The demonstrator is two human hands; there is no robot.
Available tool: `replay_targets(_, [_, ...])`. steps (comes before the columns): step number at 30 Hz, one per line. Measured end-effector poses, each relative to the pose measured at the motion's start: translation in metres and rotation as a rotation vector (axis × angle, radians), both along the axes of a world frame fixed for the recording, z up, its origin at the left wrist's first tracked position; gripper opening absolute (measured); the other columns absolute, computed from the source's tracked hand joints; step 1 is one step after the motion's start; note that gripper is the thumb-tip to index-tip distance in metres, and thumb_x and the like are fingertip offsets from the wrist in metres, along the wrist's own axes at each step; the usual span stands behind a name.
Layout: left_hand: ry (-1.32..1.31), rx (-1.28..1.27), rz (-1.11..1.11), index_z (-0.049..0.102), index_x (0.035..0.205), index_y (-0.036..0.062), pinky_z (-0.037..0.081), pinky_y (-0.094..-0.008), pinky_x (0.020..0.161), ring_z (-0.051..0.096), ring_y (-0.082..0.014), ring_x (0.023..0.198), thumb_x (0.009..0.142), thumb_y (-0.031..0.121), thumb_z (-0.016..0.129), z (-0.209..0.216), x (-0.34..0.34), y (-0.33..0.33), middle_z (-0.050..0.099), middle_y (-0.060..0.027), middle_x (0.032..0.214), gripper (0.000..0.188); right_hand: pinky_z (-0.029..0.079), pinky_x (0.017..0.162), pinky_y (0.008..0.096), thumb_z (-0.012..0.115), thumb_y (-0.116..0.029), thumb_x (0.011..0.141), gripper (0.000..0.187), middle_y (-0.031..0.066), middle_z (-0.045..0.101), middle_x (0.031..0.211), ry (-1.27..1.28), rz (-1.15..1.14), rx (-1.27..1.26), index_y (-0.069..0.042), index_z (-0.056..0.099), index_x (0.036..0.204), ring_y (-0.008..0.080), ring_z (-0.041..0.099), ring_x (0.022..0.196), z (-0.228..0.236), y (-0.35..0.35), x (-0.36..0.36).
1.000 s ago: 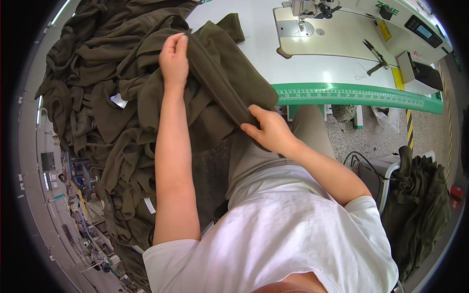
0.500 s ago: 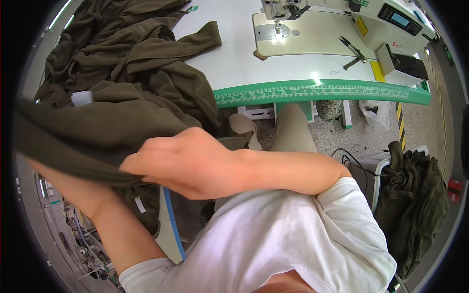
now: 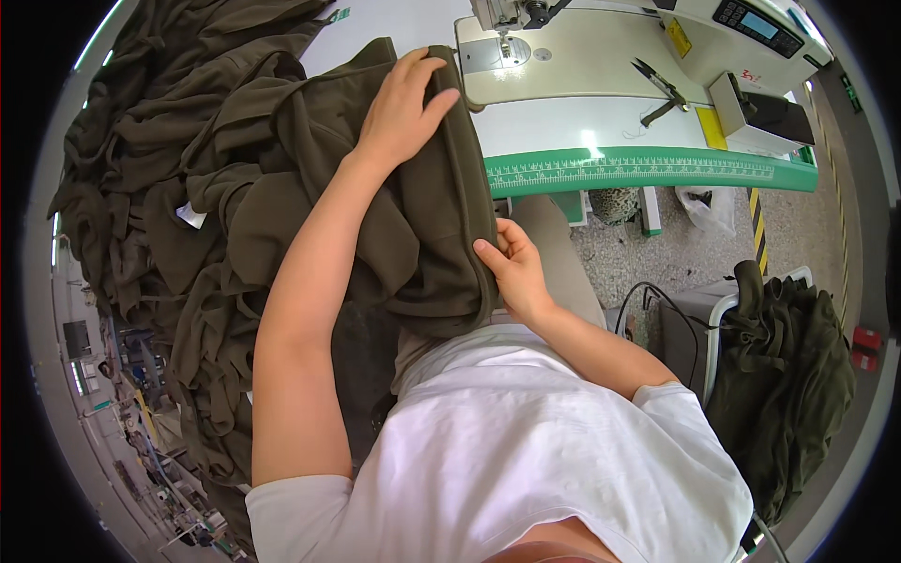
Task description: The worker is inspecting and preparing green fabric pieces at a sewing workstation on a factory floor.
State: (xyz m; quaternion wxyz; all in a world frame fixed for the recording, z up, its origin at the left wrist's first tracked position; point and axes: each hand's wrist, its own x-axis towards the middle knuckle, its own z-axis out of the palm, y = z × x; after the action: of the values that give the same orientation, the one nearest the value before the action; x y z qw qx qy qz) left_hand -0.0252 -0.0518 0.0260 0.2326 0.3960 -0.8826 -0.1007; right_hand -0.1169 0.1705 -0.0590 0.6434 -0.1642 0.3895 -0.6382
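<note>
A dark olive-brown fabric garment (image 3: 366,235) lies across the left of the table, its folded hem edge running from beside the machine down over my lap. My left hand (image 3: 404,108) rests flat on top of that edge at the far end, fingers spread and thumb apart. Lower down, my right hand (image 3: 516,267) pinches the same edge, its thumb on top and its fingers partly hidden underneath. Just right of my left hand is the sewing machine's needle and presser foot (image 3: 505,45), with no cloth under it.
Thread snips (image 3: 662,86) lie on the machine bed. A green ruler strip (image 3: 648,169) lines the table's front edge. More dark cloth (image 3: 141,141) is heaped at left. At right stands a bin (image 3: 715,347) with dark garments (image 3: 788,385). An open box (image 3: 751,113) sits by the machine.
The garment's edge has swung from the left to beside the machine. My right hand has moved right with it; my left hand, hidden under cloth before, now lies on top.
</note>
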Motion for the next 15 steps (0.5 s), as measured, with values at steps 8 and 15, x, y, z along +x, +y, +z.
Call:
replay_targets(8, [-0.029, -0.022, -0.076, 0.049, 0.126, 0.0052, 0.033, -0.0413, 0.104, 0.039, -0.0341, 0.125, 0.090, 0.030, 0.052, -0.033, 0.003, -0.005, 0.044, -0.0180, 0.134, 0.044, 0.048, 0.073, 0.0222, 0.059, -0.004, 0.088, 0.024, 0.0046, 0.064, 0.094, 0.233, 0.070, -0.064, 0.000, 0.053, 0.112, 0.0089, 0.059, 0.086, -0.022, -0.007, -0.012])
replay_targets(15, [-0.067, -0.016, -0.035, 0.047, 0.129, 0.0067, 0.031, -0.0387, 0.105, 0.038, -0.0326, 0.127, 0.092, 0.030, 0.050, -0.031, 0.003, 0.000, 0.042, -0.0164, 0.136, 0.044, 0.046, 0.064, 0.0253, 0.069, -0.010, 0.081, 0.019, 0.0053, 0.061, 0.078, 1.410, -0.300, -0.201, -0.003, 0.064, 0.098, 0.0122, 0.056, 0.070, 0.034, -0.022, -0.134])
